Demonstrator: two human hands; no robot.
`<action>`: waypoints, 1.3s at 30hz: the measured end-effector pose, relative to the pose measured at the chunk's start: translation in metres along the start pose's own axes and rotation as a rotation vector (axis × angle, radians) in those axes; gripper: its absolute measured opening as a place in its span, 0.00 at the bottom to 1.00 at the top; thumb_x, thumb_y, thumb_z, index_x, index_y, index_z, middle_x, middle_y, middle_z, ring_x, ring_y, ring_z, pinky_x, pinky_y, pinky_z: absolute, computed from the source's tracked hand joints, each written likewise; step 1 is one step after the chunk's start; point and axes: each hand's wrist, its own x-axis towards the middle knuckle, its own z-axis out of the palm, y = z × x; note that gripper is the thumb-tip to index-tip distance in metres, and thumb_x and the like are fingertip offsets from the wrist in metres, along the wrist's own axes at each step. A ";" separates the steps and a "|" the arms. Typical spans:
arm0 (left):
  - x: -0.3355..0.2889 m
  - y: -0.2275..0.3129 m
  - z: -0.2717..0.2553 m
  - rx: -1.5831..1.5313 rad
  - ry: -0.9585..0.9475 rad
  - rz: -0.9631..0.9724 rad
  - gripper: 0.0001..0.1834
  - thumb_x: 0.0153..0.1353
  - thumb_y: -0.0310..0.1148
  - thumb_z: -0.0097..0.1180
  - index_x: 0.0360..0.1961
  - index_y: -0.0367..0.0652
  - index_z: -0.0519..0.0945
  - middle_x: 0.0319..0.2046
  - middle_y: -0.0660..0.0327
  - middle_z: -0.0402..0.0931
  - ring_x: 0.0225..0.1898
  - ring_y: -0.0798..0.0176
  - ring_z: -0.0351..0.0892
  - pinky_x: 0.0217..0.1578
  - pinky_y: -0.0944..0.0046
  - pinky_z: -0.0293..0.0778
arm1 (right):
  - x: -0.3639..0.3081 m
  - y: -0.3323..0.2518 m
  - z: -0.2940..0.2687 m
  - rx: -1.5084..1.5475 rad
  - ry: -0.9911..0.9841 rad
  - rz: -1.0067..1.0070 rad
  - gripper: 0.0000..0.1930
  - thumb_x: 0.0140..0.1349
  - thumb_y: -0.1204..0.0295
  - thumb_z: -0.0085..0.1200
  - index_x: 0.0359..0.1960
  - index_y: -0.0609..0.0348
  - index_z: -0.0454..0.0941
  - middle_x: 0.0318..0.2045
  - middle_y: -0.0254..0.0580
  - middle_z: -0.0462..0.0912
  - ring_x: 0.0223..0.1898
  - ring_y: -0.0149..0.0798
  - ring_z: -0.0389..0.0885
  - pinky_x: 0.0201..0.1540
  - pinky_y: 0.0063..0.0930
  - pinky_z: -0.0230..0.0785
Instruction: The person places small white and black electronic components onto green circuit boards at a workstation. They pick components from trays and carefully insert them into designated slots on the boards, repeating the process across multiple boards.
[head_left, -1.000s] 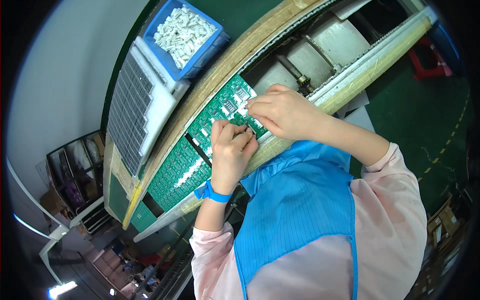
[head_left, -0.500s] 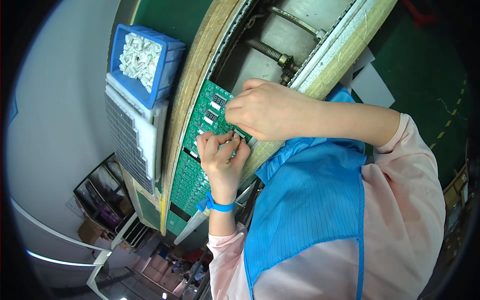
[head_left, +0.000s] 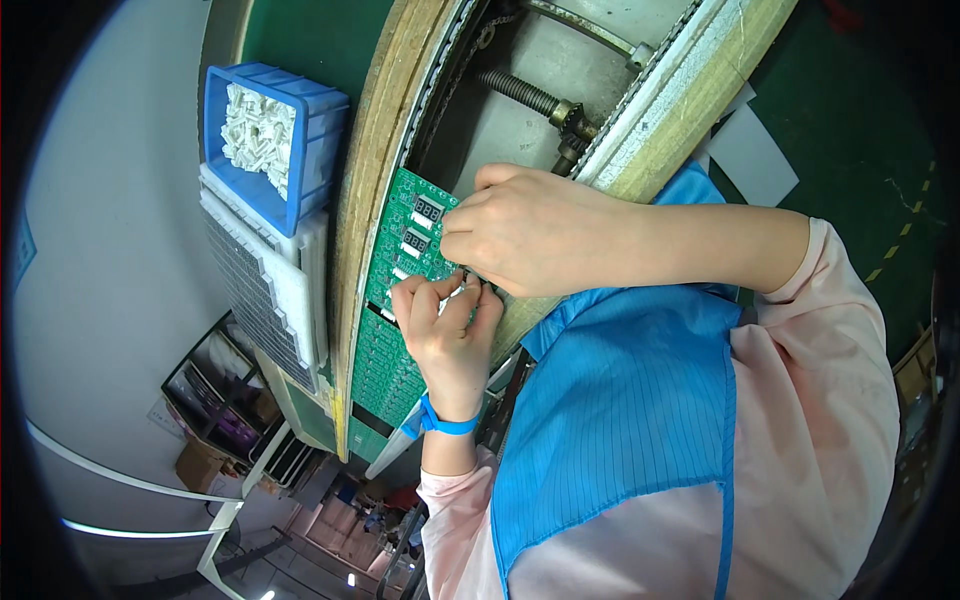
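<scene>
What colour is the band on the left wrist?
Bright blue wristband, seen clearly in the head view.

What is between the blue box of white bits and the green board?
In the head view, a curved wooden rail runs between the blue box and the green board, where both hands work.

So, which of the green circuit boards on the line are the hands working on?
The upper green board, the one with small display modules. Both the left hand and right hand meet at its lower edge; the board below lies untouched.
</scene>
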 end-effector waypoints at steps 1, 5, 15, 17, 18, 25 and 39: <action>0.001 0.001 0.000 0.013 -0.008 0.004 0.12 0.41 0.20 0.71 0.30 0.35 0.86 0.33 0.58 0.80 0.39 0.51 0.72 0.41 0.53 0.71 | 0.000 0.000 0.001 0.006 0.006 -0.003 0.04 0.53 0.71 0.57 0.26 0.57 0.79 0.25 0.37 0.80 0.33 0.38 0.82 0.48 0.31 0.68; 0.002 0.003 -0.009 0.065 -0.094 0.008 0.11 0.45 0.24 0.72 0.33 0.38 0.87 0.39 0.57 0.80 0.45 0.49 0.70 0.46 0.53 0.69 | 0.001 0.002 0.000 0.018 0.006 -0.003 0.04 0.52 0.72 0.58 0.26 0.57 0.79 0.26 0.37 0.80 0.33 0.39 0.81 0.47 0.32 0.69; -0.009 -0.004 -0.023 -0.095 -0.051 -0.101 0.16 0.53 0.29 0.69 0.45 0.42 0.86 0.53 0.56 0.74 0.56 0.45 0.67 0.58 0.47 0.65 | 0.008 0.003 -0.005 0.172 0.052 -0.008 0.06 0.62 0.74 0.57 0.37 0.61 0.83 0.38 0.43 0.86 0.38 0.46 0.85 0.46 0.40 0.73; -0.015 -0.011 -0.031 -0.236 0.087 -0.101 0.16 0.52 0.26 0.68 0.45 0.42 0.85 0.51 0.55 0.77 0.57 0.45 0.71 0.57 0.48 0.69 | 0.011 0.002 -0.008 0.186 0.081 -0.019 0.05 0.60 0.75 0.59 0.37 0.61 0.84 0.37 0.43 0.87 0.39 0.47 0.86 0.46 0.41 0.74; -0.017 -0.015 -0.041 -0.231 0.162 -0.094 0.15 0.53 0.23 0.68 0.43 0.41 0.85 0.48 0.56 0.79 0.58 0.45 0.73 0.57 0.49 0.70 | 0.014 -0.001 -0.011 0.149 0.110 -0.036 0.06 0.57 0.77 0.62 0.37 0.62 0.84 0.37 0.45 0.88 0.41 0.47 0.87 0.45 0.39 0.77; -0.030 -0.094 -0.103 -0.044 0.542 -0.180 0.08 0.58 0.17 0.61 0.38 0.37 0.85 0.38 0.54 0.84 0.61 0.44 0.77 0.56 0.51 0.75 | 0.082 -0.039 -0.043 0.075 0.097 -0.093 0.11 0.57 0.79 0.62 0.42 0.64 0.83 0.41 0.45 0.86 0.36 0.43 0.86 0.37 0.33 0.78; -0.027 -0.171 -0.070 0.065 0.487 -0.303 0.31 0.61 0.45 0.64 0.58 0.33 0.78 0.63 0.43 0.72 0.68 0.39 0.66 0.67 0.43 0.62 | 0.272 -0.019 0.052 -0.242 0.187 0.058 0.21 0.62 0.60 0.61 0.48 0.65 0.82 0.38 0.59 0.85 0.41 0.57 0.84 0.46 0.43 0.75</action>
